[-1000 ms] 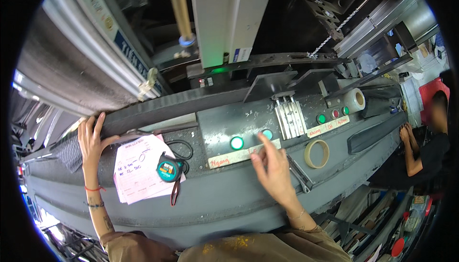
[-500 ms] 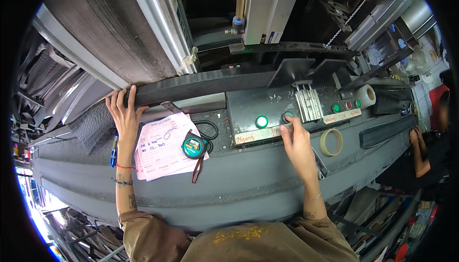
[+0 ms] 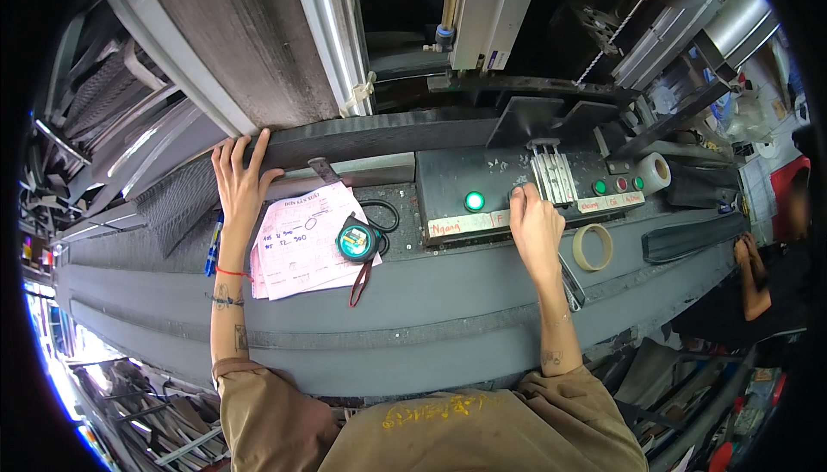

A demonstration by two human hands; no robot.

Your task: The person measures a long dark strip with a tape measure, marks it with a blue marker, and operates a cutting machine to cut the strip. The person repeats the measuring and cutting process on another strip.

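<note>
My left hand lies with fingers spread on the left part of a long dark strip, beside a piece of dark mesh. My right hand is closed, its curled fingers on the push button of a black control box; the hand hides that button. Left of it, a green button is lit. Between my hands lie pink paper sheets with handwriting, and a teal and black tape measure rests on their right edge.
A roll of tape lies right of my right hand. More buttons and a white roll sit farther right. Blue pens lie by my left wrist. Metal machine rails rise behind. Another person's hands are at the right.
The whole view has shifted a little, so the bench sits higher and my left hand farther right. My right fingers have curled in over the button, which showed partly before.
</note>
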